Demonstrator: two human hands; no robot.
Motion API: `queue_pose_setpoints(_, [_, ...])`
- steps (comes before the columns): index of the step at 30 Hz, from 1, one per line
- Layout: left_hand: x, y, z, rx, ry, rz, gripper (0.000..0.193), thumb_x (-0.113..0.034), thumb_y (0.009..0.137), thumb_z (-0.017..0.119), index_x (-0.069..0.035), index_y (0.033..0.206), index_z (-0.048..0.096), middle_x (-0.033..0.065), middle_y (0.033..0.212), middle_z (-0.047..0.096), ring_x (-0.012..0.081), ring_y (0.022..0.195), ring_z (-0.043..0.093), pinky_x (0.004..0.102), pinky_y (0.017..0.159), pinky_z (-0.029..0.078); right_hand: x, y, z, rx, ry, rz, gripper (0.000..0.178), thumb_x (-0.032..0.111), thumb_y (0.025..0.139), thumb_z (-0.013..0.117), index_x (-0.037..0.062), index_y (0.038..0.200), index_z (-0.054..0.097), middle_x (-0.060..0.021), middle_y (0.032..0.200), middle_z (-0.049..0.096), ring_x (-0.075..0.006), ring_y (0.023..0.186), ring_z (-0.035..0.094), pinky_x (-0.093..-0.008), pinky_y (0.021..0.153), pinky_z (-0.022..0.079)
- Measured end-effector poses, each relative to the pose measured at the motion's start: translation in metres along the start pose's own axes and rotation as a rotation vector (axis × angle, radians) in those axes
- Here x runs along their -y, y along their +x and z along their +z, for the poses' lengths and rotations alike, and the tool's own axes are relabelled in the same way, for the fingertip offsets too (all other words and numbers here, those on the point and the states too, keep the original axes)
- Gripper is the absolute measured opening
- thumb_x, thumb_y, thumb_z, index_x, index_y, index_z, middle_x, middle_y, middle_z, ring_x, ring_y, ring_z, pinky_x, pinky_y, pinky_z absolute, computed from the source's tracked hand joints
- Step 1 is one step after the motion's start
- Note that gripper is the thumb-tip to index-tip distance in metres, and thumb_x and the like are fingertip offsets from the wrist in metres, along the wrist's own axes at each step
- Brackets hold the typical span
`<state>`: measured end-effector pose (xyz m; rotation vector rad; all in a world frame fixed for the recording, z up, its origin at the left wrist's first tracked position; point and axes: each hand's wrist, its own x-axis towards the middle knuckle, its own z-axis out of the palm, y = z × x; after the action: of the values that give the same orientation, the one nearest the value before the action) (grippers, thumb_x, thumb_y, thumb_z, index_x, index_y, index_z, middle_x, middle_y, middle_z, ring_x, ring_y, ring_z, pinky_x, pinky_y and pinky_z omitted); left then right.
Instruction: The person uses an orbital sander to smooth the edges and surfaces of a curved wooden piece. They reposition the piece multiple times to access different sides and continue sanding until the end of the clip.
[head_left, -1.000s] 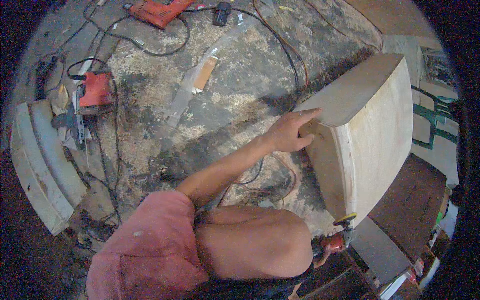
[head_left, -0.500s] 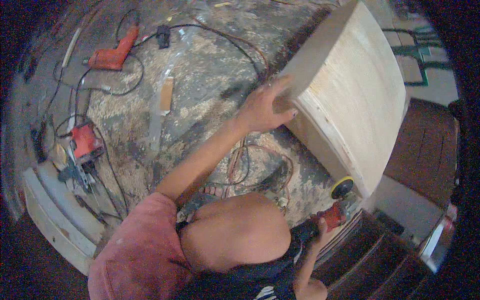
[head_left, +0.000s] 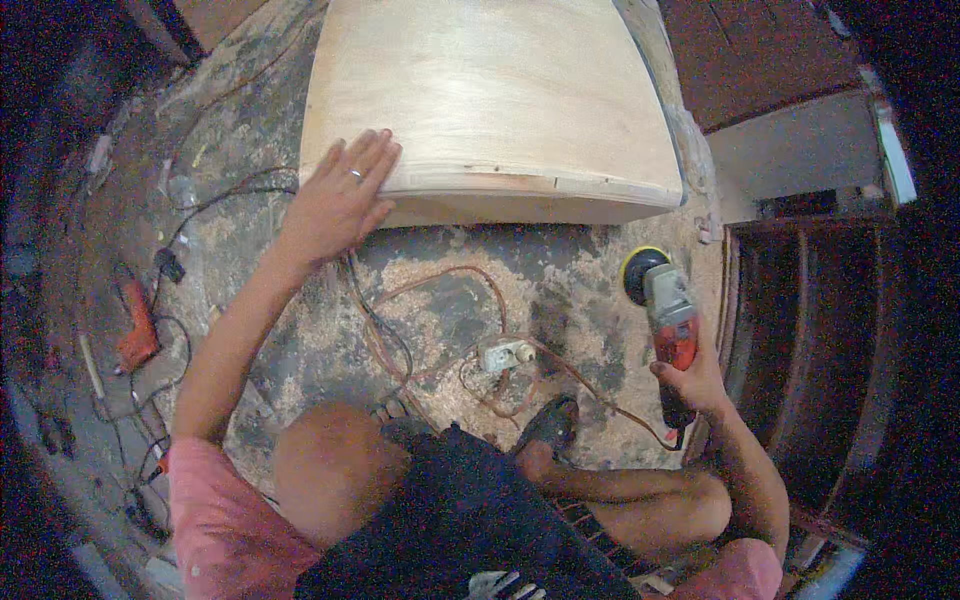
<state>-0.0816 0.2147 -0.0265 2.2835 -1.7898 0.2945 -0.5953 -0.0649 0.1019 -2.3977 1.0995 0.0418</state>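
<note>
A pale plywood piece (head_left: 490, 90) with a curved top and a layered near edge stands at the far middle. My left hand (head_left: 345, 190) lies on its near left corner, fingers stretched flat on the wood, a ring on one finger. My right hand (head_left: 695, 380) is wrapped round the red and grey body of an angle grinder (head_left: 672, 320). The tool's round black pad with a yellow rim (head_left: 645, 275) points away from me, apart from the wood, off its near right corner.
A white power socket (head_left: 505, 355) and an orange cord (head_left: 590, 390) lie on the dust-covered floor (head_left: 440, 270) before me. On the left rests an orange drill (head_left: 138, 335) among black cables. Dark wooden shelving (head_left: 810, 340) stands on the right, close to my right arm.
My view has turned, so the plywood piece has shifted from the right to the middle. My left hand has gone from gripping its corner to lying flat on top. The grinder stays in my right hand.
</note>
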Motion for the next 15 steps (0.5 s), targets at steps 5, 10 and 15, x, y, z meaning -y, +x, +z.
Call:
queue_pose_setpoints(5, [-0.029,0.044,0.007,0.106,0.026,0.260,0.095,-0.040,0.087,0.073,-0.011,0.164,0.027,0.0121,0.171,0.025,0.0288,0.158,0.025,0.0510,0.125,0.029,-0.083,-0.017,0.043,-0.069,0.395,0.234,0.104,0.015,0.077,0.085,0.0012,0.160,0.025,-0.0169,0.140,0.056,-0.0288,0.125,0.058,-0.0393,0.110,0.045])
queue_pose_setpoints(10, [-0.082,0.095,0.046,0.069,0.017,0.364,0.078,-0.025,0.092,0.062,-0.009,0.161,0.030,0.0113,0.170,0.029,0.0290,0.156,0.029,0.0534,0.125,0.029,-0.165,-0.046,0.136,-0.193,0.321,0.481,0.109,0.021,0.077,0.088,0.0000,0.161,0.022,-0.0198,0.145,0.053,-0.0316,0.132,0.054,-0.0411,0.115,0.041])
queue_pose_setpoints(15, [-0.134,0.109,0.060,-0.066,0.024,0.306,0.095,-0.037,0.086,0.071,-0.011,0.164,0.024,0.0096,0.172,0.022,0.0281,0.158,0.025,0.0520,0.126,0.026,-0.196,-0.075,0.207,-0.078,0.023,0.738,0.110,0.022,0.077,0.088,-0.0009,0.161,0.021,-0.0212,0.148,0.050,-0.0324,0.136,0.050,-0.0418,0.117,0.038])
